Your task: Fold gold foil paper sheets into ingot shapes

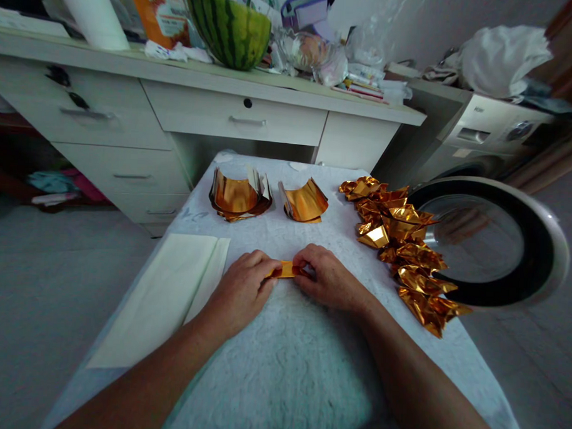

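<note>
A small folded strip of gold foil paper point(287, 269) lies between my hands above the cloth-covered table point(261, 376). My left hand point(248, 288) pinches its left end with thumb and forefinger. At its right end, my right hand point(326, 275) is closed on it, the fingers partly hiding that end. Beyond my hands stand two curled stacks of gold foil sheets, a thicker left stack point(237, 195) and a thinner right stack point(306, 201). To the right, several folded gold foil pieces point(407, 244) form a loose row along the table's edge.
A pale folded paper sheet point(156, 297) lies on the left. Behind the table runs a white drawer desk point(233, 115) bearing a cut watermelon point(231, 31), a white roll point(93, 14) and plastic bags. At right, the washing machine's open door point(491, 243) stands close to the foil pieces.
</note>
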Tool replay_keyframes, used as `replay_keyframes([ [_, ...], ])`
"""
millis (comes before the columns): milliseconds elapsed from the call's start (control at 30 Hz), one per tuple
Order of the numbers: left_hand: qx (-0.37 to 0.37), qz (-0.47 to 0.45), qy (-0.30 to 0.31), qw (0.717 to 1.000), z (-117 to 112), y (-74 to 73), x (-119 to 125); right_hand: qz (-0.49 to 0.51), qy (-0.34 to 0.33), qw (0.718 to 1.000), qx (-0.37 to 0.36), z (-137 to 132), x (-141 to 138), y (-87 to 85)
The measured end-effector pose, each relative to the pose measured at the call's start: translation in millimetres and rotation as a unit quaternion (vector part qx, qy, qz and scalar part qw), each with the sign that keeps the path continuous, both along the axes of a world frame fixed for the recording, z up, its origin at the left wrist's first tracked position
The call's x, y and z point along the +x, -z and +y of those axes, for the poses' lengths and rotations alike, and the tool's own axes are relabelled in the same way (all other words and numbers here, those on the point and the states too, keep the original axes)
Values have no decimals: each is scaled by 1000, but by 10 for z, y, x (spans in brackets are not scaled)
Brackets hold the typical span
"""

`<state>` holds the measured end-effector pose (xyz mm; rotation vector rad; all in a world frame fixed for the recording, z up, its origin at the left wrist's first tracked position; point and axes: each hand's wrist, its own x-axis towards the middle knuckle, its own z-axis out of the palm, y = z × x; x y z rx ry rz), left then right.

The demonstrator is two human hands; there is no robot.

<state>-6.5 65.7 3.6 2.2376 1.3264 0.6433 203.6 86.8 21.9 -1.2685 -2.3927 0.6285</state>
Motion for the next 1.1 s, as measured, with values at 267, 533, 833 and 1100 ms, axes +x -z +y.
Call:
replay_keyframes([
  [267, -17, -33, -13, 999, 10, 30, -1, 23, -2, 1000, -5, 0, -2, -5],
  [533, -21, -76, -41, 996, -2, -42, 35, 88, 27, 996, 5, -16, -22, 15],
  [833, -2, -83, -56, 995, 6, -51, 21, 116, 31, 993, 23, -50, -83, 1],
  [1100, 0, -103, -56, 993, 8, -83, 16, 119, 33, 992, 21, -57, -89, 7],
])
